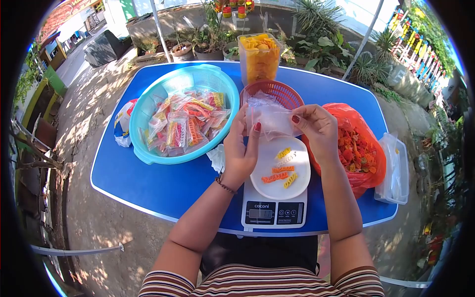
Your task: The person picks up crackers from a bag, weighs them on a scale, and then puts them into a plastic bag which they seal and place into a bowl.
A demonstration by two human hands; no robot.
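Both hands hold a clear plastic bag (273, 122) above the far side of a kitchen scale. My left hand (241, 148) grips its left edge, thumb against the fingers. On its right edge, my right hand (319, 129) pinches the plastic between thumb and fingers. Below them, a white plate (262, 184) on the scale (251, 218) carries several yellow, orange and pale spiral snack pieces (283, 169). Just behind the hands stands a red basket (289, 93) with more clear bags in it.
A turquoise basin (148, 157) of filled snack bags (183, 123) stands at the left. At the back is a tall container of yellow snacks (260, 54). An orange bag (371, 173) of red snacks and a clear box (400, 171) sit on the right of the blue table (163, 185).
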